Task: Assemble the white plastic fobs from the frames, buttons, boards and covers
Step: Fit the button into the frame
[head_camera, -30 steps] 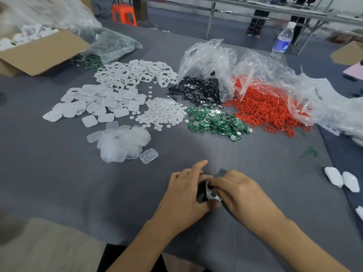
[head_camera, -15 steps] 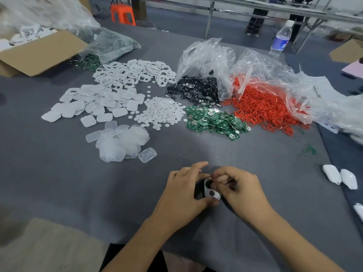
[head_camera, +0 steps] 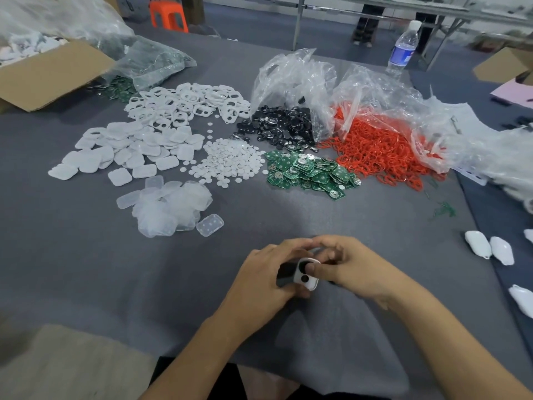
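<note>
A grey-clothed table [head_camera: 86, 255] carries sorted heaps of parts. At far left an open box [head_camera: 52, 73] sits with a filled bag [head_camera: 153, 64] beside it. White frames [head_camera: 187, 102] lie heaped behind white covers [head_camera: 129, 151], with clear covers [head_camera: 170, 206] nearer the front. At centre, small white buttons [head_camera: 227, 163] lie just beside green boards [head_camera: 308, 171]. Behind them black discs [head_camera: 279, 125] spill from a clear sack [head_camera: 291, 79]; red rings [head_camera: 375, 148] spread to the right. A bottle [head_camera: 402, 47] stands at the far edge. White shells [head_camera: 487, 246] lie at right, possibly on a neighbouring surface.

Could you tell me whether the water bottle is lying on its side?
No, the water bottle stands upright, white cap on top, at the table's far edge.
</note>
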{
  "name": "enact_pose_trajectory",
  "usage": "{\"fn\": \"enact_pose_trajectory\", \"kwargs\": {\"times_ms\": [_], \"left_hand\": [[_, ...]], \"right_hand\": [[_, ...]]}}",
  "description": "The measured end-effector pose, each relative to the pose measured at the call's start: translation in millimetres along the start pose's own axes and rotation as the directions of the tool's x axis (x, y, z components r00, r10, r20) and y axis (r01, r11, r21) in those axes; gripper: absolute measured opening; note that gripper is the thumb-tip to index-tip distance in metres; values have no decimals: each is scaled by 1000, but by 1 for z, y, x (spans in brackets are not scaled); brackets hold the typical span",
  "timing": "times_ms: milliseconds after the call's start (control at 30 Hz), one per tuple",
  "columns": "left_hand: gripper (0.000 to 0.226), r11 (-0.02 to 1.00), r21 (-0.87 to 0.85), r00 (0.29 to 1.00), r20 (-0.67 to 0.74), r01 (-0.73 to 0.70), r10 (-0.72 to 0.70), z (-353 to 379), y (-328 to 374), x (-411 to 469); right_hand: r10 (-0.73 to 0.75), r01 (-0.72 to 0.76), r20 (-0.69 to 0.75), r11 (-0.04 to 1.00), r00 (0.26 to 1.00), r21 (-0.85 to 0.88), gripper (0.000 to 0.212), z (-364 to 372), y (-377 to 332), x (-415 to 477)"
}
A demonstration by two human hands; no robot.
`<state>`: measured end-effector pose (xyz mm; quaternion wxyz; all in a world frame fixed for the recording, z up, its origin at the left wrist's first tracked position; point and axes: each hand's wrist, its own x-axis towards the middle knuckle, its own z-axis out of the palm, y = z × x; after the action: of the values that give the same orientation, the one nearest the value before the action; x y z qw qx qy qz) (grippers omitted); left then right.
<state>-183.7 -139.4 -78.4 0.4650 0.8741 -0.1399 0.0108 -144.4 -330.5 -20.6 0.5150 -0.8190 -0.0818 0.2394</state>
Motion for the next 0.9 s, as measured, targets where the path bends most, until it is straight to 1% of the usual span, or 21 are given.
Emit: {"fn": "enact_pose_trajectory", "kwargs": {"times_ms": [67, 133, 300, 433, 533, 633, 700, 800, 900], "left_hand": [[77, 1000, -3, 1000, 3, 10, -10, -1, 0, 0], [76, 1000, -4, 1000, 2, 29, -29, -1, -1, 0], [61, 998, 39, 999, 2, 43, -44, 0, -2, -1], [55, 994, 106, 1000, -6, 10, -10, 2, -4, -1], [53, 993, 116, 1000, -20, -9, 11, 1, -4, -1], [51, 992, 123, 1000, -26, -9, 12, 1, -2, -1], [51, 993, 120, 1000, -24, -4, 7, 1, -2, -1], [54, 994, 113, 1000, -19, -3, 5, 1, 0, -1], [55, 994, 110, 1000, -21, -15, 17, 1, 1, 1]], "right_hand": [[-30, 30, -16, 999, 999, -24, 25, 1, -1, 1], [-60, 58, -73, 998, 996, -32, 23, 6, 1, 1], [-68, 83, -209, 995, 976, 61, 22, 18, 10, -3], [-88, 96, -342, 995, 936, 8, 26, 34, 17, -9], [-95, 99, -372, 995, 924, -6, 29, 38, 20, -10], [-86, 82, -357, 996, 930, -26, 28, 34, 20, -7], [-118, 82, -347, 990, 930, -118, 27, 32, 21, -5], [-197, 86, -318, 940, 928, -331, 30, 28, 21, -5], [-238, 103, -258, 888, 936, -448, 32, 24, 19, -3]]}}
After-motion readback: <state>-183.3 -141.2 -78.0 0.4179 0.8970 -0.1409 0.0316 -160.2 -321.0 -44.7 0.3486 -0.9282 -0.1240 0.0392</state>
